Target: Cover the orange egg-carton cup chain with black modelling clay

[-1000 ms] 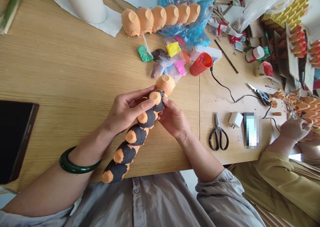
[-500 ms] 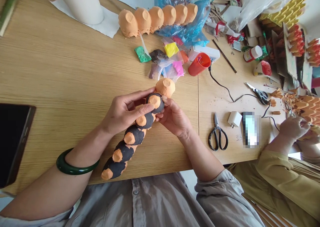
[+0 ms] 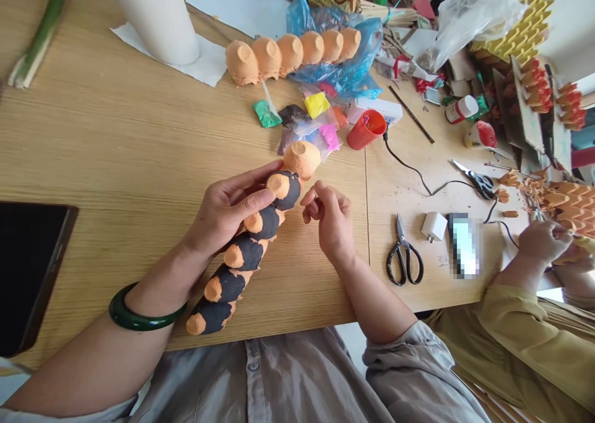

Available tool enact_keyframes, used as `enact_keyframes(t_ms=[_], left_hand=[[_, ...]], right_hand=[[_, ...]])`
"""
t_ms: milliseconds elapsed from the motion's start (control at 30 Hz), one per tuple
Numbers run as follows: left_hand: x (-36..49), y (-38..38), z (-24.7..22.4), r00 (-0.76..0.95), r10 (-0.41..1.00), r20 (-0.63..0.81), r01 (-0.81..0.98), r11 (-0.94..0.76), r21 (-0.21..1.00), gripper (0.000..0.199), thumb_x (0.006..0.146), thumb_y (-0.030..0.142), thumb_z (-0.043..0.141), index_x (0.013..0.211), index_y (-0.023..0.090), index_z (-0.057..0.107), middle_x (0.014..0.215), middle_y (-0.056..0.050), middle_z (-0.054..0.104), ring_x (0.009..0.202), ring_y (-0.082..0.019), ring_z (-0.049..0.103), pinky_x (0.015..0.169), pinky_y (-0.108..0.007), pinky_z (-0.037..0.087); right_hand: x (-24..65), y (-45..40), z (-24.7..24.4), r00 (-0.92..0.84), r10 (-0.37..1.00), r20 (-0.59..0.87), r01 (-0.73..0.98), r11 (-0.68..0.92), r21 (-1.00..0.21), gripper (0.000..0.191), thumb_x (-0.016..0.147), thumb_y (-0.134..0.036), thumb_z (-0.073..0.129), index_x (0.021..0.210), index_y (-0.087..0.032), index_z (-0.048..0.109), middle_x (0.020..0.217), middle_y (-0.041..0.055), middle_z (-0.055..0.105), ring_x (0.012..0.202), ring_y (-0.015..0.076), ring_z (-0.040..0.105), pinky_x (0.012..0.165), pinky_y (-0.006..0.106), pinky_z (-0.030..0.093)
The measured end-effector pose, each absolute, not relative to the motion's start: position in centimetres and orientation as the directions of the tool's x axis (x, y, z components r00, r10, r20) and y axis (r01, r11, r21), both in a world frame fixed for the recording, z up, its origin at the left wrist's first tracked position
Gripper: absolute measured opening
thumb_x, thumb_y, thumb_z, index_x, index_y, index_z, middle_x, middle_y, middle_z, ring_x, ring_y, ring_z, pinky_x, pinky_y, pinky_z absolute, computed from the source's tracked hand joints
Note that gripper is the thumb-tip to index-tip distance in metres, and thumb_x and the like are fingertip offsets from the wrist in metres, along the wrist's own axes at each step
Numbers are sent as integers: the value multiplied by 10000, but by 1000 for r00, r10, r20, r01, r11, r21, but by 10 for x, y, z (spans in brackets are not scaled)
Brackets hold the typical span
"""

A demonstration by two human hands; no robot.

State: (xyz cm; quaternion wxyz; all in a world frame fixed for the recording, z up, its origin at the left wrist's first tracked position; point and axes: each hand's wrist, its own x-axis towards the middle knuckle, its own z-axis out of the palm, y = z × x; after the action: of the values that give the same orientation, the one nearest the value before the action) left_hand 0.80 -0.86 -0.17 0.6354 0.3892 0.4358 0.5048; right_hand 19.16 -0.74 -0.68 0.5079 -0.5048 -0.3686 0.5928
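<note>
An orange egg-carton strip with black patches over most of its bumps slants up from the table's front edge. Its far end bump is plain orange. My left hand is closed around the strip near the upper end, thumb on top and fingers behind. Just right of the strip and apart from it is my right hand, its fingers curled together; whether anything small is in them is hidden. Beyond the strip lie small bags of coloured clay, green, black, yellow and pink among them. A second, all-orange egg-carton strip rests farther back.
Black-handled scissors, a white charger and a phone lie to the right. A red cup stands by a power strip with a cable. A tablet is at left. A co-worker's hands work at far right.
My right hand has come off the strip and moved slightly right, fingers curling in. My left hand keeps its hold. The view has shifted a little.
</note>
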Motion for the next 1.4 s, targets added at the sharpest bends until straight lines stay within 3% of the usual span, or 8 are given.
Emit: enact_keyframes(t_ms=[100,233,367,667,900,1067,1200,1400], left_hand=[[8,-10,1,81,978,-193,-295,209,932,417,877,412,957,1278,334,872,1277,18,860,1278,-213,791,1080,-242,620],[8,-10,1,101,979,-176,-273,197,942,431,886,402,949,1302,327,862,1278,9,860,1267,-208,793,1072,-247,622],[8,-8,-2,89,986,-144,-272,163,949,422,869,376,966,1276,324,868,1324,11,844,1307,-203,777,1091,-245,617],[6,-10,8,92,960,-264,-326,280,903,431,864,434,951,1283,367,878,1156,33,877,1081,-156,819,903,-172,637],[3,-9,12,151,940,-307,-383,342,858,501,846,480,948,1318,332,868,949,20,845,699,-96,715,672,-176,600],[5,-6,10,214,919,-331,-409,392,824,513,779,482,993,1237,273,891,889,3,827,594,-84,642,532,-166,540],[8,-7,10,261,880,-396,-377,471,798,558,829,508,941,1314,249,847,787,32,751,520,-88,584,447,-197,513],[7,-3,14,236,862,-447,-424,506,751,428,795,542,968,1030,210,839,610,71,600,408,-56,437,416,-203,465]], right_hand=[[192,-17,-7,99,995,-7,-68,0,-998,371,991,-631,724,964,-272,814,651,-48,483,598,138,424,609,313,443],[198,-22,-4,24,984,177,191,169,-967,401,1043,-577,661,1277,-298,830,735,-14,624,640,163,501,682,352,501],[201,-20,-4,-91,966,243,283,259,-923,372,1066,-500,629,1226,-264,868,834,47,742,684,174,549,720,371,528],[194,-20,-5,9,995,98,52,97,-994,533,1069,-642,584,1283,-232,851,614,-46,533,556,130,483,616,316,485],[198,-23,-12,-59,980,192,195,200,-960,456,1075,-586,609,1293,-266,850,668,-13,631,597,157,543,697,358,538],[198,-23,-12,-61,980,187,263,197,-945,455,1093,-572,575,1294,-265,844,676,-3,669,586,159,544,712,359,561],[199,-20,-14,-84,969,234,330,249,-911,420,1111,-516,548,1291,-272,840,702,4,684,582,162,541,670,357,528],[199,-16,-24,-272,907,321,456,415,-787,375,1088,-413,569,1299,-283,850,639,0,657,578,181,497,660,360,502]])
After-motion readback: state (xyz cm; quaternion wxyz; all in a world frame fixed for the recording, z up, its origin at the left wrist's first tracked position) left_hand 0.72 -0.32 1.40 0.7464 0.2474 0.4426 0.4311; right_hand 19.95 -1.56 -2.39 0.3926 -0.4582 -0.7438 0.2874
